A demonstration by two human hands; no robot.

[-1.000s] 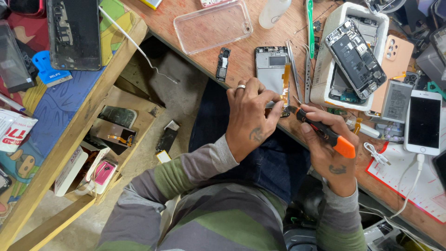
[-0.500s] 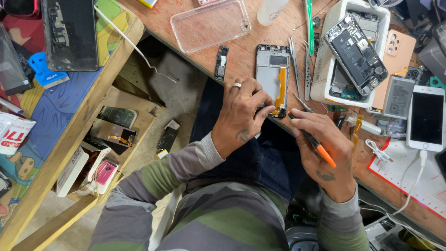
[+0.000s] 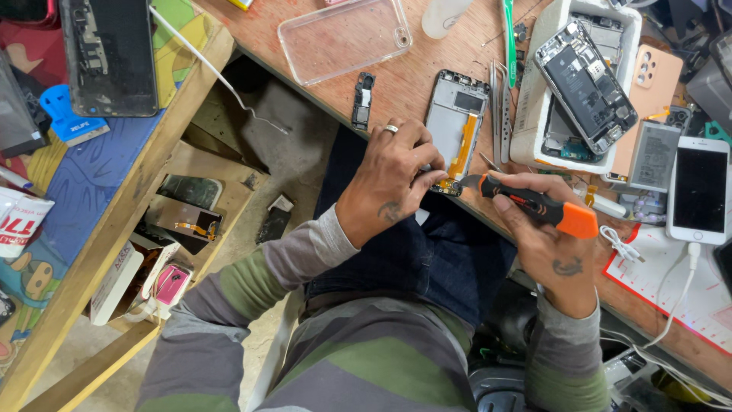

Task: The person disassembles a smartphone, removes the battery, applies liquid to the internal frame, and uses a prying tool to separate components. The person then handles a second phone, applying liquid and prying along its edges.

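Head camera view, looking straight down at a seated person working at the edge of a cluttered wooden tabletop (image 3: 404, 84). The left hand (image 3: 393, 179), with a ring on one finger and a small tattoo on its back, rests on the lower end of an opened phone frame (image 3: 455, 126), a grey metal shell with an orange ribbon cable running down its middle; its fingers (image 3: 423, 169) are curled and pressed together, pinching the bottom corner of the frame at the tabletop's near edge. The right hand (image 3: 545, 240) is closed around a screwdriver (image 3: 534, 204) with a black and orange handle, fingers wrapped tight, and the dark tip points left to the frame's lower end, just beside the left fingertips. Right of the frame lie metal tweezers (image 3: 499, 107), and beyond them a white foam tray (image 3: 534, 122) holds a second opened phone (image 3: 585, 85) with its battery and circuit boards exposed. A clear phone case (image 3: 343, 38) lies toward the far left of the tabletop, with a small black part (image 3: 363, 99) just below it. At far right a white smartphone (image 3: 699, 189) lies face up with a white cable (image 3: 671, 305) plugged into it. A loose battery (image 3: 653, 156) sits between tray and smartphone. On the left, a lower shelf carries a black phone back (image 3: 110, 53) on a colourful mat. The person wears striped grey and green sleeves and dark trousers.
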